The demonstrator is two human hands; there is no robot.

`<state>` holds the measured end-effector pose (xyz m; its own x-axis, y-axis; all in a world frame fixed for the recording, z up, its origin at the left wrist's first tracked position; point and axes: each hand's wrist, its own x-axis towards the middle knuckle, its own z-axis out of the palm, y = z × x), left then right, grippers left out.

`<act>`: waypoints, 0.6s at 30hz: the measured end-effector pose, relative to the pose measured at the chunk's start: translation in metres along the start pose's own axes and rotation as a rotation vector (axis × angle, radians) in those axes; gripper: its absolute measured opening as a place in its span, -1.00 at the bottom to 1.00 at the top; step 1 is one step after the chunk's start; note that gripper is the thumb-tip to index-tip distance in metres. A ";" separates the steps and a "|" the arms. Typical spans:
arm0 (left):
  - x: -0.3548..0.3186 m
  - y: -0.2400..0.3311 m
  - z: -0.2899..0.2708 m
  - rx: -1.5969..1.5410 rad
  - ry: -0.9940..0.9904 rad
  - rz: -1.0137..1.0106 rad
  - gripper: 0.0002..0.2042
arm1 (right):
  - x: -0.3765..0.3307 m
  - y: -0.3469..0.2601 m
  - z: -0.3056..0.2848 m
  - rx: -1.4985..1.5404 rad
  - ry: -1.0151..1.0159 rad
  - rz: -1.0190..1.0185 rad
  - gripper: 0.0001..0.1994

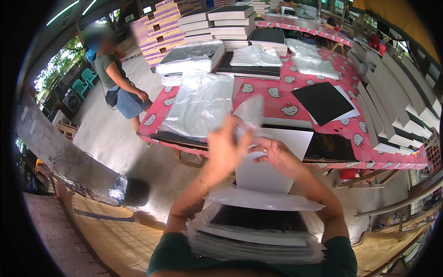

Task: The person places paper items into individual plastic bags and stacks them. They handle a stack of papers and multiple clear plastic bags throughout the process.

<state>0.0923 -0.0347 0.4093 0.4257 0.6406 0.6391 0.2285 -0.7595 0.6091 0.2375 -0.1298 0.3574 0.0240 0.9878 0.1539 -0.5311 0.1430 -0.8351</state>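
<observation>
My left hand (228, 147) is smeared by motion, its fingers closed on a clear plastic bag (251, 111) that sticks up above it. Close beside it, my right hand (278, 158) has its fingers partly spread, with the fingertips almost at the left hand; whether they touch the plastic is hard to see. Below both hands a white sheet (270, 173) slopes from the table edge toward my lap. On my lap rests a thick stack of black sheets in clear plastic sleeves (260, 219). More clear plastic bags (200, 99) lie flat on the table, left of my hands.
A pink patterned cloth covers the table (288, 109). On it are a black sheet (322, 102), leaning rows of thick paper blocks (401, 99) at right, and plastic-wrapped stacks (191, 57) behind. A person (117, 74) stands at the left. A grey slab (60, 134) is at near left.
</observation>
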 end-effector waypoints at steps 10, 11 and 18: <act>-0.069 0.000 0.019 -0.167 -0.149 -0.063 -0.84 | -0.049 0.028 -0.009 -0.050 0.299 -0.156 -0.75; -0.067 -0.001 0.019 -0.191 -0.160 -0.075 -0.84 | -0.051 0.026 -0.012 -0.108 0.317 -0.186 -0.74; -0.033 -0.023 0.007 -0.206 -0.005 -0.258 -0.85 | -0.061 0.013 -0.004 -0.042 0.438 -0.477 -0.61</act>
<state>0.0789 -0.0391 0.3708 0.3818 0.8076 0.4495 0.1475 -0.5333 0.8329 0.2326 -0.1875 0.3347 0.5969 0.7479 0.2905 -0.3438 0.5656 -0.7496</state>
